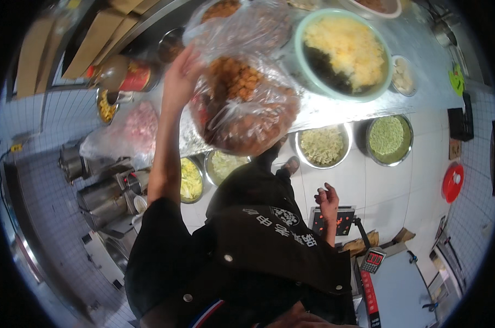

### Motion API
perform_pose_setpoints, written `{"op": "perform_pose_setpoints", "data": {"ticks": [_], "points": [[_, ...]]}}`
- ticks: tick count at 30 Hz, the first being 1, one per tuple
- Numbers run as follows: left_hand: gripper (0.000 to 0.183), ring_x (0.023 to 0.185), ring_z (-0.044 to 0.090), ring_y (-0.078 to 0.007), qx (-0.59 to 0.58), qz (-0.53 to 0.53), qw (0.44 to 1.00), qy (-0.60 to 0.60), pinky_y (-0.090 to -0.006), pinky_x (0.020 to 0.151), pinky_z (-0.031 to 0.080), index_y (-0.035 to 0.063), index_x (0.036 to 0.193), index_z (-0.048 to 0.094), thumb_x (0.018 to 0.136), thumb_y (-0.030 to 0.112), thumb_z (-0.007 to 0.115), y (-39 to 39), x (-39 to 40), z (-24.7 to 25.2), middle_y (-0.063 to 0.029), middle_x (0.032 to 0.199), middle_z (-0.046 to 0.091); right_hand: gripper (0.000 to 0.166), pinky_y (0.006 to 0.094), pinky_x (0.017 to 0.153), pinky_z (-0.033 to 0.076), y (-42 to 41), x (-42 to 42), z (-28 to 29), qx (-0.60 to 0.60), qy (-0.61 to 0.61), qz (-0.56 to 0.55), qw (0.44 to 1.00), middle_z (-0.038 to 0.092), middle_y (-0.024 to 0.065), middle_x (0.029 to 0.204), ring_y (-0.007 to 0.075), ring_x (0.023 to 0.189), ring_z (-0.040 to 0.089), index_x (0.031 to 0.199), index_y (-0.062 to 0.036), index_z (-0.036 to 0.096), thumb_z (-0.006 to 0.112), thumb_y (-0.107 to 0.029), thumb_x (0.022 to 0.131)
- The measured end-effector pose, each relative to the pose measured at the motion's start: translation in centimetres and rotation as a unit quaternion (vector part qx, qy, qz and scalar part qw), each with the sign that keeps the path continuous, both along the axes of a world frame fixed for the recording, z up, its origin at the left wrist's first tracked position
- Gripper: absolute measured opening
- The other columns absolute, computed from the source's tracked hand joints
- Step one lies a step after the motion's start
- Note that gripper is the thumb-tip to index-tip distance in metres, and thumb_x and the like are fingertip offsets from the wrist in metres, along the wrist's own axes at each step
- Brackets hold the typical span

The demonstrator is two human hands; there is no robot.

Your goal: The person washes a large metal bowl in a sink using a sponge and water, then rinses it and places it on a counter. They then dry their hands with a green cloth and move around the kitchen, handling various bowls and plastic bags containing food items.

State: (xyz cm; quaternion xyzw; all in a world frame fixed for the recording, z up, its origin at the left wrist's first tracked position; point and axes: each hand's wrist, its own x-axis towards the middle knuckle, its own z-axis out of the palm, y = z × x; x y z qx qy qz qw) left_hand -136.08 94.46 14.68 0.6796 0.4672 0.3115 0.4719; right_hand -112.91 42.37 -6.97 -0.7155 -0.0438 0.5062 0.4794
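Note:
My left hand [184, 74], blurred, is over the metal worktable at the left edge of a clear plastic bag [251, 123] of brown, chunky food. Its fingers are extended with nothing visible in them; I cannot tell whether they touch the plastic. Loose orange-brown pieces [237, 80] show at the bag's mouth. A second clear bag [251, 28] of similar food lies beyond it. My right hand [328, 199] hangs low on the right, above the floor, fingers loosely bent and apart, holding nothing. A pale green basin [298, 53] right of the bags contains yellow-white and dark food.
Metal basins of chopped greens [323, 145] and small green pieces [387, 135] stand on the tiled floor beyond the table edge. A large bottle [124, 76] and a bag of pink food [139, 125] are left. A floor scale [337, 221] is below my right hand.

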Motion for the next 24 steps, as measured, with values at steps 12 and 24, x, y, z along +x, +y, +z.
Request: {"op": "perform_pose_setpoints", "data": {"ticks": [12,24], "points": [[0.071,0.119,0.061,-0.0267,-0.005,0.182,0.983,0.001,-0.0344,0.098,0.049,-0.0019,0.147,0.043,0.091,0.031,0.073,-7.8,-13.4,-7.6,-0.022,0.132,0.061,0.057,0.0362,0.094,0.051,17.6,1.4,9.9,0.158,-0.215,0.17,0.949,0.056,0.0218,0.135,0.0249,0.119,0.059,0.141,0.0027,0.047,0.067,-0.023,0.095],[0.037,0.091,0.065,-0.0137,-0.13,0.106,0.986,-0.019,-0.0289,0.079,0.053,0.0049,0.12,0.069,0.095,0.032,0.067,3.8,-7.4,-15.3,-0.0077,0.1,0.073,0.05,0.0371,0.099,0.05,30.2,-2.8,1.7,0.209,0.072,-0.004,0.975,0.057,0.0075,0.128,0.0203,0.112,0.059,0.14,-0.0066,0.047,0.052,-0.04,0.103]]}}
